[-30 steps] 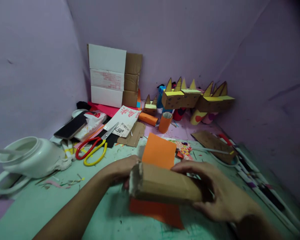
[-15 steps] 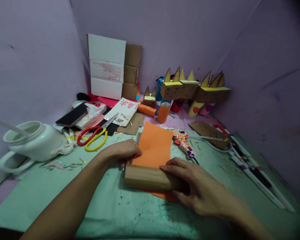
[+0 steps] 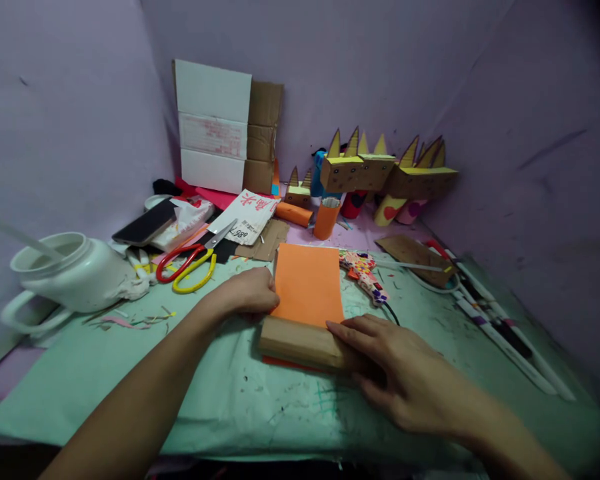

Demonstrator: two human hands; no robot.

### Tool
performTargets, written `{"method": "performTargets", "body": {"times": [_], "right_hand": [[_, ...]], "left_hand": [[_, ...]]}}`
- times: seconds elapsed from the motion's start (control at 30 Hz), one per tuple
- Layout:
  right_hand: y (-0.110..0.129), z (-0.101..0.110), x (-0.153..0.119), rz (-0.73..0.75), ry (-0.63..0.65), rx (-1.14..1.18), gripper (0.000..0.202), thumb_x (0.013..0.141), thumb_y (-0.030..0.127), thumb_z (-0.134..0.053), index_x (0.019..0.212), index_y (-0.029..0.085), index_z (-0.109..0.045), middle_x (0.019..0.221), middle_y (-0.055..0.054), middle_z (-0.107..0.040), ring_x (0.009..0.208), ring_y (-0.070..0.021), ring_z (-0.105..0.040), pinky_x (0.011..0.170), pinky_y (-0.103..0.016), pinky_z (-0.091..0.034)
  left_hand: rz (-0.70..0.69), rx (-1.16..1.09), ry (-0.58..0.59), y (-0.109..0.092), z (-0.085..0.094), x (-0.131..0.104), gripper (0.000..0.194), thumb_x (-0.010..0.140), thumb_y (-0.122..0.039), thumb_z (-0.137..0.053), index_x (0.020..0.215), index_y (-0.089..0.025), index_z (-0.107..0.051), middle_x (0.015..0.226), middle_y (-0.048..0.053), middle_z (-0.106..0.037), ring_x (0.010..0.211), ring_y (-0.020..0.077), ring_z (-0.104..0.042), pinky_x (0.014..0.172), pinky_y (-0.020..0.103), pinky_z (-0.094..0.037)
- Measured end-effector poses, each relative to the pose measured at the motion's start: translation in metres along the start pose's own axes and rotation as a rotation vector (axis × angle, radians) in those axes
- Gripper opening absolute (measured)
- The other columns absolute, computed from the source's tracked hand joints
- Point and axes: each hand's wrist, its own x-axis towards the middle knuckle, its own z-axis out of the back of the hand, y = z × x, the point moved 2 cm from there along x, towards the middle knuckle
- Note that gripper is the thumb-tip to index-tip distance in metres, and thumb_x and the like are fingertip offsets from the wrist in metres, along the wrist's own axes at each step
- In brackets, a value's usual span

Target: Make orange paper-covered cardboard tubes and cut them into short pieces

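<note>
A sheet of orange paper lies on the green-covered table, with a brown cardboard tube resting crosswise over its near part. A thin strip of orange shows under the tube's near side. My left hand is closed at the paper's left edge, its curled fingers pinching there; the fingertips are partly hidden. Around the right end of the tube my right hand is wrapped, fingers on top and thumb on the near side. That end of the tube is hidden by the hand.
Scissors with red and yellow handles lie left of the paper, near a white pot. A patterned glue gun is to the right, with markers beyond. Behind stand an orange tube and cardboard figures.
The orange paper has turned straighter, and less of it shows on the near side of the tube. The tube has shifted slightly right and tilted. Both hands keep their holds.
</note>
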Motion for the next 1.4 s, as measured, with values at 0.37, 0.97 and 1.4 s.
{"method": "performTargets", "body": {"times": [0.37,0.97,1.4], "right_hand": [[0.005,-0.035,-0.009,0.224,-0.321,-0.225,0.059,0.076,0.014,-0.059,0.132,0.016,-0.039,0.126,-0.017,-0.051,0.114,-0.0322,-0.046,0.099,-0.063,-0.030],[0.000,-0.030,0.006,0.309,-0.364,-0.310,0.046,0.078,0.014,-0.057,0.123,0.010,-0.048,0.104,-0.015,-0.057,0.092,-0.0266,-0.049,0.088,-0.052,-0.043],[-0.002,-0.032,0.008,0.270,-0.306,-0.355,0.052,0.079,0.021,-0.060,0.127,0.006,-0.045,0.106,-0.017,-0.059,0.096,-0.0274,-0.050,0.094,-0.053,-0.039]], "left_hand": [[-0.469,-0.034,-0.493,-0.010,0.004,-0.070,0.015,0.076,-0.031,-0.058,0.087,-0.021,-0.058,0.089,0.003,-0.064,0.082,0.0188,-0.057,0.073,0.030,-0.043],[-0.771,0.582,-0.453,-0.006,-0.054,-0.083,0.036,0.072,-0.005,-0.048,0.107,-0.015,-0.048,0.111,0.012,-0.054,0.101,0.0281,-0.049,0.091,0.048,-0.039],[-0.869,0.721,-0.645,0.004,-0.071,-0.076,0.022,0.062,-0.004,-0.048,0.082,-0.014,-0.052,0.123,0.026,-0.055,0.116,0.0384,-0.051,0.092,0.052,-0.044]]}}
